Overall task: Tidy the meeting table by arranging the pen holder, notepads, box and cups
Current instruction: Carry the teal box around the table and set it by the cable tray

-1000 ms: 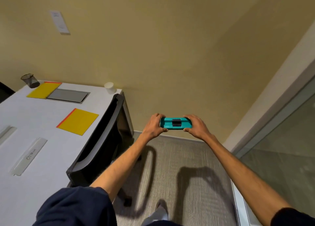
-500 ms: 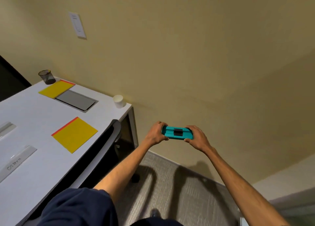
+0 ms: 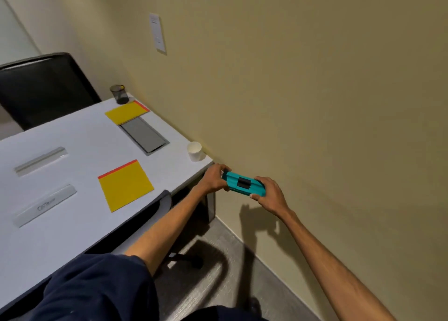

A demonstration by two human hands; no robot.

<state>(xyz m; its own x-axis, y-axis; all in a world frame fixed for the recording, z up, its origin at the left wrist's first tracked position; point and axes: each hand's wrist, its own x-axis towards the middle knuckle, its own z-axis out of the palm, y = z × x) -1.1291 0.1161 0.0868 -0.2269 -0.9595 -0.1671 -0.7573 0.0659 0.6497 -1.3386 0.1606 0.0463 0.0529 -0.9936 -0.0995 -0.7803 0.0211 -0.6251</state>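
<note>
A teal box (image 3: 243, 183) with a black clasp is held in the air just off the table's near right corner, my left hand (image 3: 214, 178) on its left end and my right hand (image 3: 270, 196) on its right end. On the white table (image 3: 72, 223) a white paper cup (image 3: 195, 151) stands at the right corner by the wall. One yellow notepad (image 3: 126, 187) with a red edge lies near me. A second yellow notepad (image 3: 127, 112) lies farther back. The dark mesh pen holder (image 3: 118, 94) stands at the far corner.
A grey cable hatch (image 3: 144, 135) is set into the table between the notepads. Two clear strips (image 3: 46, 205) lie at the left. A black chair (image 3: 46, 88) stands behind the table, another chair (image 3: 155, 209) is tucked under its near edge. The beige wall (image 3: 315, 102) is close on the right.
The view has swung left toward the table. My hands with the teal box now sit next to the table's right corner, near the cup.
</note>
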